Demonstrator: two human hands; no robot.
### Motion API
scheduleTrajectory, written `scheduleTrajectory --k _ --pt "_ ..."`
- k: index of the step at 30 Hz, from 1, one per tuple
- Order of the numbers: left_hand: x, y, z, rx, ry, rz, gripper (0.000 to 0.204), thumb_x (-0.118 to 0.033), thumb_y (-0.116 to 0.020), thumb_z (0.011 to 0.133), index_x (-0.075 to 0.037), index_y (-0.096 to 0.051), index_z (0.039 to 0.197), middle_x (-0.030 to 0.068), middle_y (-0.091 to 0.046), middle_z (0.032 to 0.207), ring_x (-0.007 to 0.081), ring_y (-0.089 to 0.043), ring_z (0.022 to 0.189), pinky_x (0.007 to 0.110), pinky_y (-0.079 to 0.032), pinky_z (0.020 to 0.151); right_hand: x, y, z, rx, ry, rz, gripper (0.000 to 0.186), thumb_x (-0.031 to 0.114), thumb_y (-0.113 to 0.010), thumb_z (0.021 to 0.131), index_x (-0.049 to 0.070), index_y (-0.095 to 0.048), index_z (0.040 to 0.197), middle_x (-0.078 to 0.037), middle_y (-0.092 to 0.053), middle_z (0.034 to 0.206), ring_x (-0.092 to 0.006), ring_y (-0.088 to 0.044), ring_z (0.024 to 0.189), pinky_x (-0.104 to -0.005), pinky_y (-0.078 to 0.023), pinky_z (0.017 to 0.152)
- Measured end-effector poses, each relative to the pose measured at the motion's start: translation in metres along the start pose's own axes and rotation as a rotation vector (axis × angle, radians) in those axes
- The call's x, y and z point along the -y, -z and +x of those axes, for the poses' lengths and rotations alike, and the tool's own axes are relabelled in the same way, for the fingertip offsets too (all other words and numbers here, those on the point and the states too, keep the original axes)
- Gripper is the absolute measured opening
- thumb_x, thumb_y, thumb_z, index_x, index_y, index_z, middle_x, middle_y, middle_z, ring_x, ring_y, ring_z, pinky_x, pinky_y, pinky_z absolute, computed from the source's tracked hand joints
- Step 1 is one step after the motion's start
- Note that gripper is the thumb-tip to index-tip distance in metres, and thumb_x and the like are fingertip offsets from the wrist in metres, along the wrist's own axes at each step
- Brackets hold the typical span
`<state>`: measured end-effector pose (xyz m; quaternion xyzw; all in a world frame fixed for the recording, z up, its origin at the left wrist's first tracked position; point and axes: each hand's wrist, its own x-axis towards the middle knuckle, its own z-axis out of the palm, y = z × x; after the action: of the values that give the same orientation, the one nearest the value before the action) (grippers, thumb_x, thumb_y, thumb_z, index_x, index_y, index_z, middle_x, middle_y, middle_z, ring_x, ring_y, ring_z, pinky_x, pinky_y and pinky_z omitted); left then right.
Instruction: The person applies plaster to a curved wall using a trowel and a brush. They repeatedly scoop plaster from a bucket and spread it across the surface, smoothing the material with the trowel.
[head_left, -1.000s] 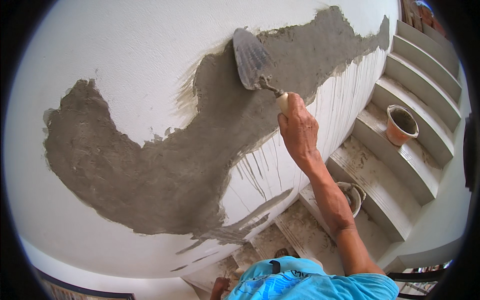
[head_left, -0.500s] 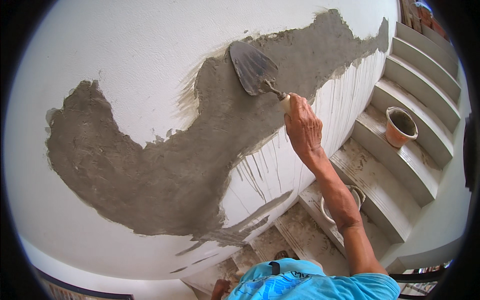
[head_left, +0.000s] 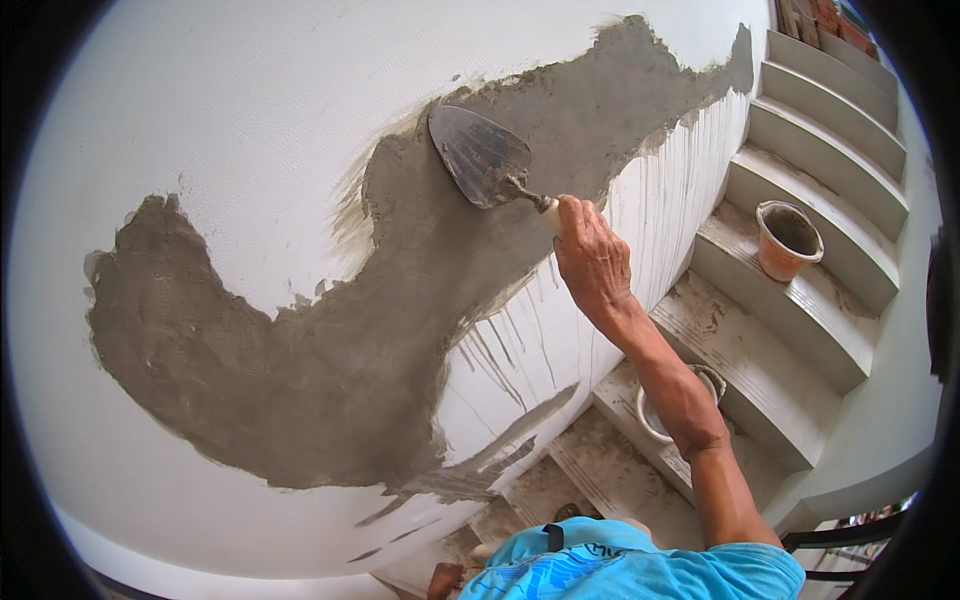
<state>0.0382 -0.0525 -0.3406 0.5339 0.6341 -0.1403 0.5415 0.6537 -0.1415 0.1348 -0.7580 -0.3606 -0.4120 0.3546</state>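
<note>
A trowel (head_left: pixel 475 150) with a pale handle lies with its blade against the upper edge of a long, irregular patch of wet grey plaster (head_left: pixel 260 380) on the white curved wall (head_left: pixel 200 90). My right hand (head_left: pixel 590 255) is closed round the trowel's handle, arm stretched up from the lower right. My left hand (head_left: pixel 445 582) shows only in part at the lower edge, beside my blue shirt; its fingers and anything in them cannot be made out. Grey drips and smears run down the wall below the patch.
Curved white stairs (head_left: pixel 750 340), dirty with plaster, rise along the wall to the right. An orange bucket (head_left: pixel 785 265) stands on a step; a white bucket (head_left: pixel 655 415) sits lower, partly behind my forearm. A dark railing (head_left: pixel 840 533) is at the lower right.
The trowel and my right hand have shifted left and a little down along the upper part of the patch, blade still on it. The camera's view has tilted slightly.
</note>
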Motion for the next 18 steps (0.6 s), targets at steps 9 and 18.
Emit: scheduleTrajectory --k 9,18 --pt "-0.003 -0.003 0.002 0.005 -0.001 0.012 0.03 -0.021 -0.064 0.09 0.008 -0.07 0.086 0.0152 -0.065 0.071 0.0266 -0.062 0.056 0.041 -0.056 0.05 -0.041 0.003 0.0 0.009 -0.283 0.034 0.022 0.001 -0.06 0.087 0.003 -0.047 0.105 -0.017 -0.062 0.091 -0.0347 -0.067 0.079 -0.045 -0.055 0.065" --pt "-0.003 -0.004 0.002 0.005 -0.003 0.006 0.031 -0.022 -0.064 0.091 0.008 -0.069 0.086 0.0154 -0.065 0.071 0.0269 -0.063 0.056 0.041 -0.057 0.049 0.013 -0.002 -0.017 0.078 -0.062 0.197 0.016 0.0 -0.057 0.088 0.004 -0.047 0.1 -0.012 -0.058 0.082 -0.0279 -0.065 0.067 -0.0404 -0.051 0.05"
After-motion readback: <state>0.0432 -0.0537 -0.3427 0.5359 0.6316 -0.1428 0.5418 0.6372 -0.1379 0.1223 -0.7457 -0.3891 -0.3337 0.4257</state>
